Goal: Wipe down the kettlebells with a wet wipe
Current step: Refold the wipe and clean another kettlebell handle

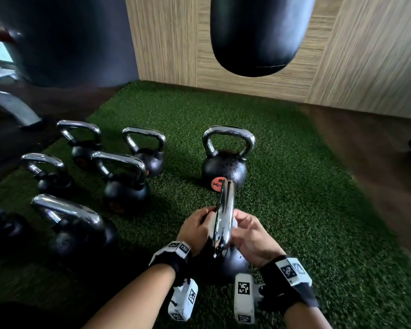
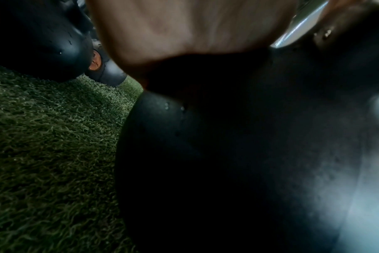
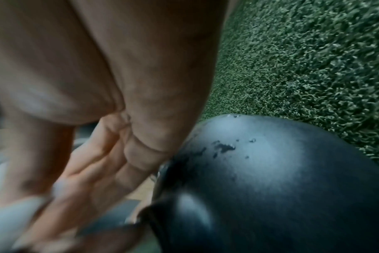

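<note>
Chrome handle (image 1: 224,219) gripped by both hands, left (image 1: 196,230), right (image 1: 254,239); white wipe (image 1: 234,225) mostly hidden.

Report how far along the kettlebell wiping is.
Done: nothing can be confirmed; the kettlebell ahead shows droplets on its body, but whether it was wiped is unclear. In hand: both hands, left hand and right hand, hold a white wipe around the chrome handle of the near kettlebell. Left: its body, and apparently the cluster at left.
</note>
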A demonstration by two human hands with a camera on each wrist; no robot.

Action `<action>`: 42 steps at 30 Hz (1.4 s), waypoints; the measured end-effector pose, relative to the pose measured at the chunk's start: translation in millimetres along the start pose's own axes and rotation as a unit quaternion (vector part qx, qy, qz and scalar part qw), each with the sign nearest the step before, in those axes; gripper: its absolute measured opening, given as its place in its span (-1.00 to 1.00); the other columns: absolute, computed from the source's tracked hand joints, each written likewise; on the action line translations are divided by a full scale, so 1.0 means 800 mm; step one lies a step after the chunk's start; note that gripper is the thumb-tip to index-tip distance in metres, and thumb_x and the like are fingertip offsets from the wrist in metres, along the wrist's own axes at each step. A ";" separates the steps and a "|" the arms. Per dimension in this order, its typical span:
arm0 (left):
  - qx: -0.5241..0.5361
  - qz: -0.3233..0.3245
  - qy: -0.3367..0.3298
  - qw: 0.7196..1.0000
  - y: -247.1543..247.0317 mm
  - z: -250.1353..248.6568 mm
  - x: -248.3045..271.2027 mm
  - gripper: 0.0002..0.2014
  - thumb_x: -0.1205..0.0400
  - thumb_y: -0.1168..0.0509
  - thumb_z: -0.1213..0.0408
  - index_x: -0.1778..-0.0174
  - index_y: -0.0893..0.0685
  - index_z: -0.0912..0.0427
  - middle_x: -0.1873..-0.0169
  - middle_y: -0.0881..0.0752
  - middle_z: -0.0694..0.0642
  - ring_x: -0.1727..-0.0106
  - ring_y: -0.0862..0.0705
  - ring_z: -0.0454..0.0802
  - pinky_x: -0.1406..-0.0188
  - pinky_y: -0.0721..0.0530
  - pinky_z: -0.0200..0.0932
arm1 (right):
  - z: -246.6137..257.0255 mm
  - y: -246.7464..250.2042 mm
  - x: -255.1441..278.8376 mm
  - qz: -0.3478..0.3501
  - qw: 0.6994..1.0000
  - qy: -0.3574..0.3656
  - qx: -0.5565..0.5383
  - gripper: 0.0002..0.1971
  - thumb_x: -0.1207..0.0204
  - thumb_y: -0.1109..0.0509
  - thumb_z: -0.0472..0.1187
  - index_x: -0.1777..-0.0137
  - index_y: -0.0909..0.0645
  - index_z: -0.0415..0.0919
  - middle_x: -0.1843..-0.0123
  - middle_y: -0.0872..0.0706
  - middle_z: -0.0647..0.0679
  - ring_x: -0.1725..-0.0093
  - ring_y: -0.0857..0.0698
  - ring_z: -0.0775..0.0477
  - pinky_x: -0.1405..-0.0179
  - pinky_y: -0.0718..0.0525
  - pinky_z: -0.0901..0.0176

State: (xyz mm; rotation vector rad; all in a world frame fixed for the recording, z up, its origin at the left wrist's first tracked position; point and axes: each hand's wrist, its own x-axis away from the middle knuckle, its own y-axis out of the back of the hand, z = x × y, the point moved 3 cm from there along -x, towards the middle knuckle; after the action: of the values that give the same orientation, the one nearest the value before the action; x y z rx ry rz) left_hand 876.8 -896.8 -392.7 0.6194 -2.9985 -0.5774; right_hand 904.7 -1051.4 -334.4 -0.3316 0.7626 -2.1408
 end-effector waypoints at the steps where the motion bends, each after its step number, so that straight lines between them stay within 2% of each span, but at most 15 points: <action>1: -0.003 0.002 -0.004 1.000 0.001 0.001 0.000 -0.54 -0.56 -0.17 -0.06 -0.27 -0.77 0.00 -0.16 -0.83 0.07 -0.20 -0.76 0.06 -0.30 -0.67 -0.03 | 0.002 -0.001 -0.003 -0.027 0.999 0.023 -0.018 -0.86 -0.52 -0.34 -0.62 -0.04 -0.63 -0.52 0.13 -0.79 -0.33 0.25 -0.82 -0.17 0.17 -0.84 0.04; 4: -0.006 0.003 -0.019 1.000 0.001 -0.001 0.001 -0.46 -0.53 -0.15 -0.16 -0.32 -0.76 -0.03 -0.18 -0.82 0.04 -0.20 -0.76 -0.01 -0.29 -0.66 -0.06 | 0.003 -0.003 -0.011 -0.082 0.994 0.067 -0.027 -0.77 -0.40 -0.35 -0.59 -0.05 -0.58 -0.48 0.17 -0.81 -0.31 0.29 -0.84 -0.15 0.26 -0.85 0.06; 7: -0.020 0.002 -0.032 0.999 0.002 -0.002 0.001 -0.50 -0.55 -0.14 -0.01 -0.31 -0.75 0.07 -0.19 -0.81 0.07 -0.20 -0.74 0.01 -0.20 -0.62 -0.20 | 0.004 -0.008 -0.011 -0.103 0.990 0.086 0.047 -0.71 -0.33 -0.46 -0.66 -0.01 -0.60 -0.42 0.17 -0.82 -0.33 0.32 -0.83 -0.17 0.35 -0.83 0.05; 11: -0.030 -0.006 -0.026 0.999 0.000 -0.001 0.000 -0.57 -0.61 -0.13 -0.11 -0.05 -0.76 0.10 -0.06 -0.82 0.14 -0.12 -0.75 0.12 -0.16 -0.62 -0.06 | 0.015 -0.002 -0.023 -0.192 0.958 0.164 0.136 -0.67 -0.36 -0.44 -0.75 0.04 -0.55 -0.38 0.14 -0.78 -0.39 0.21 -0.76 -0.24 0.12 -0.78 -0.08; 15: -0.042 -0.012 -0.022 0.999 -0.001 0.000 -0.002 -0.50 -0.61 -0.10 -0.09 -0.20 -0.77 0.13 -0.17 -0.80 0.12 -0.21 -0.72 0.04 -0.23 -0.56 -0.18 | 0.021 0.005 -0.026 -0.250 0.925 0.179 0.224 -0.69 -0.36 -0.53 -0.65 0.07 -0.58 -0.31 0.14 -0.77 -0.48 0.17 -0.71 -0.25 0.01 -0.68 -0.26; 17: -0.050 -0.016 -0.020 0.998 -0.001 0.002 -0.003 -0.49 -0.60 -0.09 -0.12 -0.26 -0.77 0.07 -0.22 -0.79 0.06 -0.25 -0.71 -0.02 -0.24 -0.52 -0.26 | 0.023 0.007 -0.023 -0.260 0.910 0.175 0.273 -0.69 -0.34 -0.59 -0.57 0.12 -0.60 -0.23 0.18 -0.80 -0.39 0.22 -0.73 -0.17 0.09 -0.71 -0.16; 19: -0.060 -0.016 -0.018 0.998 -0.001 0.004 -0.003 -0.48 -0.60 -0.09 -0.14 -0.31 -0.75 0.01 -0.26 -0.78 0.02 -0.28 -0.70 -0.06 -0.24 -0.49 -0.32 | 0.029 0.009 -0.026 -0.285 0.870 0.183 0.358 -0.69 -0.33 -0.63 -0.50 0.17 -0.60 -0.14 0.26 -0.81 -0.17 0.31 -0.72 -0.02 0.24 -0.72 0.02; 21: -0.059 -0.017 -0.023 0.998 0.000 0.005 -0.003 -0.45 -0.60 -0.08 -0.14 -0.36 -0.74 0.01 -0.29 -0.76 0.03 -0.32 -0.68 -0.07 -0.29 -0.49 -0.33 | 0.038 0.008 -0.034 -0.322 0.806 0.187 0.461 -0.73 -0.34 -0.67 -0.34 0.20 -0.61 -0.07 0.28 -0.80 -0.01 0.34 -0.73 0.09 0.29 -0.71 0.17; 23: -0.054 -0.019 -0.031 0.998 0.000 0.004 -0.002 -0.41 -0.58 -0.07 -0.18 -0.37 -0.74 0.03 -0.28 -0.77 0.05 -0.31 -0.69 -0.04 -0.33 -0.55 -0.23 | 0.048 0.003 -0.041 -0.349 0.749 0.183 0.532 -0.74 -0.34 -0.68 -0.11 0.23 -0.60 -0.06 0.32 -0.77 0.09 0.35 -0.72 0.19 0.37 -0.58 0.49; 25: -0.051 -0.019 -0.039 0.998 -0.001 0.003 -0.002 -0.40 -0.58 -0.06 -0.20 -0.34 -0.75 0.04 -0.22 -0.79 0.06 -0.25 -0.72 -0.02 -0.27 -0.61 -0.15 | 0.052 -0.001 -0.049 -0.353 0.731 0.164 0.561 -0.72 -0.37 -0.66 -0.04 0.26 -0.58 -0.07 0.36 -0.74 0.11 0.37 -0.69 0.13 0.42 -0.52 0.52; 31: -0.046 -0.023 -0.039 0.998 -0.002 0.007 -0.004 -0.47 -0.61 -0.11 -0.14 -0.31 -0.77 0.05 -0.18 -0.80 0.05 -0.19 -0.72 -0.07 -0.13 -0.56 -0.28 | 0.051 0.002 -0.055 -0.364 0.721 0.110 0.580 -0.75 -0.39 -0.64 -0.07 0.28 -0.59 -0.07 0.40 -0.68 0.18 0.40 -0.60 0.28 0.46 -0.48 0.58; 35: -0.043 -0.016 -0.051 0.998 -0.001 0.004 -0.004 -0.48 -0.59 -0.07 -0.23 -0.22 -0.75 -0.02 -0.09 -0.80 0.02 0.03 -0.59 -0.37 0.06 -0.45 -0.35 | 0.043 0.005 -0.058 -0.326 0.720 0.004 0.613 -0.72 -0.41 -0.63 0.03 0.16 -0.69 -0.16 0.25 -0.74 0.03 0.23 -0.71 -0.02 0.26 -0.54 0.24; 39: -0.044 0.005 -0.032 0.999 0.001 0.001 -0.002 -0.55 -0.63 -0.09 -0.12 -0.27 -0.75 -0.06 -0.16 -0.78 0.01 -0.03 -0.58 -0.42 0.00 -0.43 -0.50 | 0.047 -0.007 -0.053 -0.298 0.697 -0.053 0.650 -0.81 -0.52 -0.54 -0.13 0.06 -0.69 -0.27 0.13 -0.77 -0.14 0.18 -0.70 -0.11 0.35 -0.51 0.26; 40: -0.042 0.016 -0.021 0.999 0.002 0.001 -0.003 -0.52 -0.62 -0.10 -0.09 -0.31 -0.75 -0.01 -0.21 -0.78 0.05 -0.12 -0.64 -0.33 -0.10 -0.46 -0.45 | 0.049 -0.013 -0.046 -0.298 0.709 -0.047 0.638 -0.86 -0.56 -0.49 -0.26 0.01 -0.66 -0.34 0.09 -0.77 -0.22 0.23 -0.70 -0.10 0.44 -0.49 0.35; 42: -0.002 0.060 0.021 0.998 0.004 -0.005 -0.010 -0.48 -0.57 -0.17 -0.02 -0.36 -0.74 0.14 -0.26 -0.78 0.13 -0.29 -0.71 0.02 -0.35 -0.53 -0.25 | 0.052 -0.020 -0.023 -0.283 0.781 -0.038 0.556 -0.88 -0.58 -0.38 -0.46 -0.07 -0.57 -0.35 0.09 -0.81 -0.31 0.39 -0.75 -0.06 0.51 -0.58 0.42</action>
State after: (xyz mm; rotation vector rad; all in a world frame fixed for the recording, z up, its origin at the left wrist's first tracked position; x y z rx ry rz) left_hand 883.5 -892.0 -387.7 0.4411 -2.9690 -0.5551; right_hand 926.4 -1046.3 -291.5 0.0194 -0.8236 -2.6877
